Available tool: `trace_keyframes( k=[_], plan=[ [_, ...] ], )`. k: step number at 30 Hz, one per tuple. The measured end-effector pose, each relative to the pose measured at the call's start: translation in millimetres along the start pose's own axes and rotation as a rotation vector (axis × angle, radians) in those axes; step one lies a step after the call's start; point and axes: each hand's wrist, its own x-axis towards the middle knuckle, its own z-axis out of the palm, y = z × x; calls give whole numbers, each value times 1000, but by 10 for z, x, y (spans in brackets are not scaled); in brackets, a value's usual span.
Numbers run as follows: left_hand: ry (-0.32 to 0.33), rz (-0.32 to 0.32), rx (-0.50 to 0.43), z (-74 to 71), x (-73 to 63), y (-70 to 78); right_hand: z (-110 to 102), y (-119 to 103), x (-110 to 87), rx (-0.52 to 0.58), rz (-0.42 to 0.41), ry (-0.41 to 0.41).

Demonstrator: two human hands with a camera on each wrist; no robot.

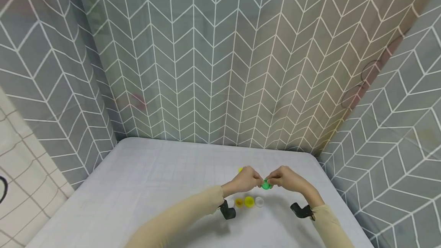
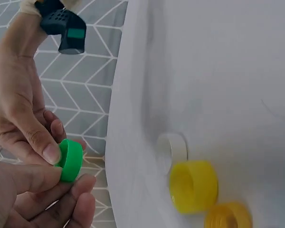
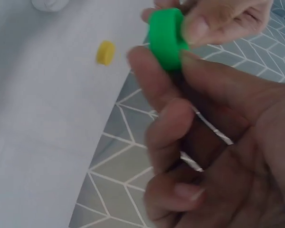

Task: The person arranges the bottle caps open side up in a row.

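Observation:
A green bottle cap (image 1: pixel 265 185) is held up above the table between both hands. My left hand (image 1: pixel 245 180) pinches one side of its rim with thumb and fingers. On the opposite side my right hand (image 1: pixel 287 179) pinches the same cap, its thumb pressing the rim in the left wrist view. The cap's hollow side faces the palms there, and its green outer wall (image 3: pixel 165 39) shows in the right wrist view. Below the hands, a yellow cap (image 2: pixel 194 186), an orange cap (image 2: pixel 228 218) and a white cap (image 2: pixel 173 153) stand on the white cloth.
The caps form a row on the white-covered table (image 1: pixel 165 171), with another white cap (image 1: pixel 230 203) partly hidden by the left wrist camera. A separate yellow cap (image 3: pixel 106 52) lies farther back. Grey patterned curtains (image 1: pixel 206 68) enclose the table's back and sides.

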Motion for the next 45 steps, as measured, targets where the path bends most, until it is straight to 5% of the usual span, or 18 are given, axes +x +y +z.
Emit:
trace_keyframes(
  k=[8, 16, 30, 45],
  plan=[
    [32, -97, 85, 202, -4, 78, 22, 28, -62, 19, 110, -77],
    [38, -31, 263, 349, 23, 63, 60, 86, -103, 70, 183, -114],
    [7, -92, 295, 583, 80, -83, 232, 216, -117, 15, 283, -114],
    [-5, -99, 335, 610, 112, -138, 335, 214, -35, -34, 348, -60]
  ],
)
